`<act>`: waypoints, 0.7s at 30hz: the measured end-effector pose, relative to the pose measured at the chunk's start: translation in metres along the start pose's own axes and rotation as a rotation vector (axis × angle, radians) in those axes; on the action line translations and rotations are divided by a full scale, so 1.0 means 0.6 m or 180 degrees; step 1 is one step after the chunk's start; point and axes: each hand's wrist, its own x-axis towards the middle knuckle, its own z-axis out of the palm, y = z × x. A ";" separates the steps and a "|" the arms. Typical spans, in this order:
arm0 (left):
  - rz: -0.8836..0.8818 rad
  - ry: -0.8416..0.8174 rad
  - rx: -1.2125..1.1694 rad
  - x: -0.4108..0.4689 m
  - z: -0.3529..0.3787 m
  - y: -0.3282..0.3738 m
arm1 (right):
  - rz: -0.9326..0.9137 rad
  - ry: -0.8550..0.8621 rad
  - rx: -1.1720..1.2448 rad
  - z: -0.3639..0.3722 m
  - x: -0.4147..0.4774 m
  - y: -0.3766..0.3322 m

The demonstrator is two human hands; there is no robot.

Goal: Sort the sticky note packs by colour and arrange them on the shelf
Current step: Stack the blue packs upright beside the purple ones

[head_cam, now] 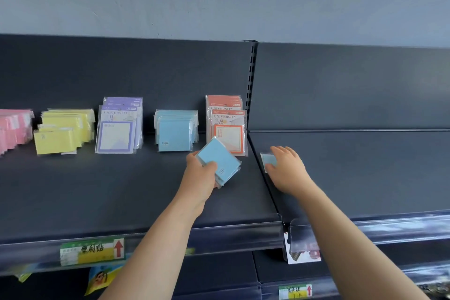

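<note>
Nearest the camera, on the clear front rail of the shelf (136, 204), left of the slotted post (252, 85): a green-and-yellow price label (92, 251) with a red arrow. Below that rail, a yellow picture tag (102, 277). At the rail's right end, under the post: a white picture card (303, 254) in a clear holder. Lower right, on the next rail down: a second small green-and-yellow label (295, 291). Mid shelf, just left of the post: left hand (201, 173), fingers closed round a small stack of blue packs (220, 162), thumb across the top pack, stack tilted and raised off the shelf, jutting up and right from the hand, overlapping the lower edge of the orange packs. Just right of the post, on the neighbouring shelf board (365, 165): right hand (287, 168), palm down, fingers spread flat over a single blue pack (267, 161) lying on the board; only the pack's left part shows past the fingers; whether it is gripped or merely pressed cannot be told. Back row, against the back panel, from the post leftward: orange packs (225, 124) marked UNIVERSITY, standing; a leaning row of blue packs (175, 133); purple packs (120, 126) marked UNIVERSITY; yellow packs (63, 131); pink packs (14, 129) at the picture's left edge.
</note>
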 end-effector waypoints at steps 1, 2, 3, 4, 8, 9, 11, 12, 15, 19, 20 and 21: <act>-0.0046 -0.0013 0.0023 0.001 0.002 -0.002 | 0.0053 -0.0153 -0.0229 0.000 0.007 0.014; -0.0091 -0.0016 0.0055 0.001 0.004 -0.003 | 0.0127 -0.0302 -0.0298 -0.003 0.010 0.022; -0.0115 -0.0023 0.0093 0.001 0.005 -0.005 | 0.0184 -0.0420 -0.0239 -0.007 0.012 0.026; -0.0130 -0.0044 0.0142 0.002 0.007 -0.006 | 0.0233 -0.0500 -0.0123 -0.012 0.010 0.026; -0.0161 -0.0065 0.0151 0.004 0.008 -0.007 | 0.0367 -0.0527 0.0424 -0.026 0.004 0.028; -0.0161 -0.0036 0.0113 0.003 0.009 -0.007 | 0.0367 -0.0483 0.0608 -0.027 0.002 0.029; -0.0145 0.0010 0.0075 0.002 0.012 -0.006 | 0.0298 -0.0238 0.1060 -0.028 -0.002 0.029; -0.0139 0.0017 0.0081 0.000 0.013 -0.006 | 0.0315 -0.0089 0.1401 -0.029 -0.004 0.025; -0.0121 0.0039 0.0074 -0.003 0.015 -0.005 | 0.0485 0.0079 0.2799 -0.039 -0.015 0.001; -0.0157 -0.0027 -0.0414 -0.019 0.023 0.003 | 0.0613 -0.0157 0.4008 -0.028 -0.027 -0.047; -0.0160 -0.0084 -0.0633 -0.026 0.025 0.006 | 0.0632 -0.0140 0.3949 -0.019 -0.027 -0.057; -0.0151 -0.0146 -0.0809 -0.030 0.025 0.008 | 0.0645 -0.0107 0.3881 -0.009 -0.029 -0.066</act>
